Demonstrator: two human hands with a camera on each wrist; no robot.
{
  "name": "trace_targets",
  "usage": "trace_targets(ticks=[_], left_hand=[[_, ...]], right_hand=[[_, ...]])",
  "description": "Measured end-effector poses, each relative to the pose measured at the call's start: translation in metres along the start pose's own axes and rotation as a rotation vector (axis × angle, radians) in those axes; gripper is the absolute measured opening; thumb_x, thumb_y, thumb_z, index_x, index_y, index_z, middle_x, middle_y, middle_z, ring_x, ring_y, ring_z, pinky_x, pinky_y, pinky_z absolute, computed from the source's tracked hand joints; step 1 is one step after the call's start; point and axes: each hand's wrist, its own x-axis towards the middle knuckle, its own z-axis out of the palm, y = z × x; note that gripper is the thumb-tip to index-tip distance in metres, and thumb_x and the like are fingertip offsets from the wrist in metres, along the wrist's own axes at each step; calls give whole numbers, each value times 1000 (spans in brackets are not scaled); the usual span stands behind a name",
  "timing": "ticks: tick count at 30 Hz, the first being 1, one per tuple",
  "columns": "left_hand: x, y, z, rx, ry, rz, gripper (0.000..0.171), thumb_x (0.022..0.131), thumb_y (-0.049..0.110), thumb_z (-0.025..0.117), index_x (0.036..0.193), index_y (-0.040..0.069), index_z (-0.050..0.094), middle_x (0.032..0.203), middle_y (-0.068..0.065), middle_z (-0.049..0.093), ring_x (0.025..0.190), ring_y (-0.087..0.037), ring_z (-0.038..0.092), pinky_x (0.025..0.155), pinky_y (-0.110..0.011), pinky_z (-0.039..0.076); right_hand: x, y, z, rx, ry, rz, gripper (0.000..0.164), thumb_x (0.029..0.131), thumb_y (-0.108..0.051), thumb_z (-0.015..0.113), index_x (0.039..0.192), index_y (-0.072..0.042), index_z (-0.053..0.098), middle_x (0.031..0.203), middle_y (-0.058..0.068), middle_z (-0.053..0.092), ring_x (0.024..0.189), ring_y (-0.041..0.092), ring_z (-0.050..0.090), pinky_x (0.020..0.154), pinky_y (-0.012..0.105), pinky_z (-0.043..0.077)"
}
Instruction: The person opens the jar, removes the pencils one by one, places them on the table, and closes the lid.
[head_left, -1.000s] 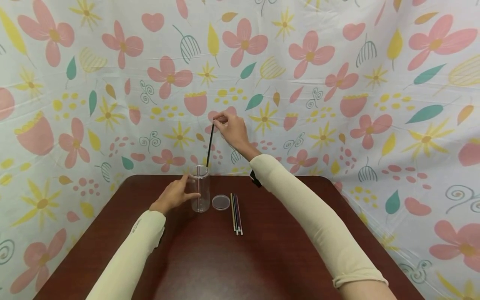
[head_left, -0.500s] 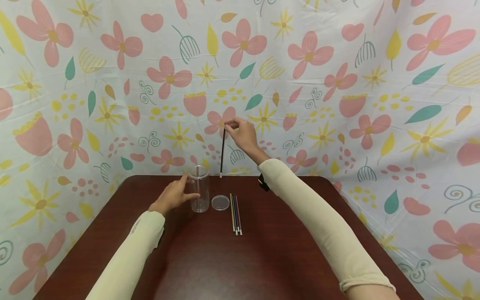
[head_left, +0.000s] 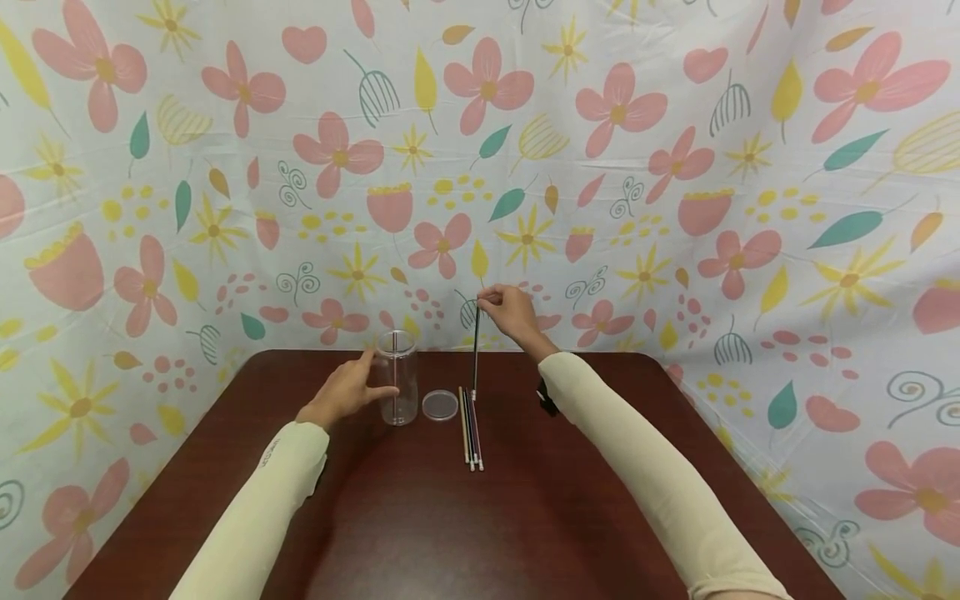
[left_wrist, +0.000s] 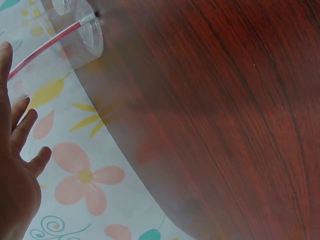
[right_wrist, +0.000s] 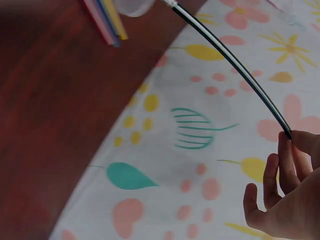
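Observation:
A clear jar (head_left: 407, 379) stands upright on the table, with a thin red pencil (left_wrist: 47, 46) inside it, eraser end down. My left hand (head_left: 347, 392) is spread at the jar's left side, thumb towards its front; whether it touches the jar I cannot tell. Above the table, my right hand (head_left: 512, 314) pinches a dark striped pencil (right_wrist: 240, 70) by its upper end. That pencil hangs almost straight down, its white eraser tip near the far ends of several pencils (head_left: 468, 429) lying side by side. In the right wrist view the thumb and forefinger hold the pencil's end.
A round clear lid (head_left: 440, 405) lies flat between the jar and the lying pencils. The dark brown table (head_left: 420, 517) ends at the back against a flower-patterned cloth (head_left: 622, 192).
My right hand has carried the dark pencil from beside the jar's mouth to the right and down, over the lying pencils. The left hand and the jar have stayed in place.

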Motion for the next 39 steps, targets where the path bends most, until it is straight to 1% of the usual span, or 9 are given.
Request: trace_targets(ticks=[5,10,11,13,17,20,27,34,39], left_hand=[[2,-3,1,5,-11,-24,75,92,43,79,145,7,40,140,-18,64,125,-41,62,101,-57,50],[2,-4,1,-5,-17,-26,77,92,43,80,148,7,40,140,-17,64,125,-40,62,101,-57,50],[1,-4,1,-7,-16,-28,78,92,42,80,148,8,39,140,-17,64,126,-39,62,102,-57,50],[1,-4,0,-9,-13,-28,79,92,42,80,150,8,38,140,-16,64,126,-39,62,102,-57,50],[1,-5,-1,-9,-7,-29,81,92,42,81,151,10,36,141,-15,64,128,-40,60,103,-58,48],[1,-6,-1,-4,-11,-25,83,91,43,80,153,11,34,142,-14,64,129,-40,60,104,-58,48],[2,-7,0,-16,-1,-13,72,91,42,81,144,12,42,140,-13,64,126,-39,61,103,-57,49],[3,-5,0,-23,-12,-25,70,92,42,80,143,12,43,140,-15,64,124,-38,63,100,-56,51],[3,-3,0,-32,-7,-34,69,91,41,81,142,13,43,141,-12,64,127,-36,61,103,-55,50]], right_hand=[[-13,27,9,-21,-36,37,23,101,-22,70,114,-5,78,109,14,78,100,29,74,84,43,58],[-28,46,18,-22,-60,71,22,99,-22,70,109,-5,80,105,14,78,88,26,74,67,37,57],[-30,49,20,-20,-69,83,22,99,-22,70,110,-5,80,106,14,78,89,26,74,66,37,57],[-34,52,24,-25,-85,109,22,100,-22,70,111,-6,80,109,15,77,90,28,74,67,38,58],[-40,60,35,-39,-117,172,24,101,-24,70,115,-7,79,116,16,76,101,30,73,80,43,60],[-44,64,45,-52,-121,186,24,101,-24,70,115,-6,79,116,15,76,103,31,73,83,44,60],[-54,74,65,-49,-82,183,22,101,-23,70,114,-7,78,112,13,77,99,30,73,83,47,59],[-64,81,81,-53,-77,246,19,101,-26,71,111,-13,80,110,8,78,99,29,72,86,49,57],[-68,85,94,-81,-82,273,18,101,-28,71,110,-15,80,111,7,77,99,29,72,83,49,58]])
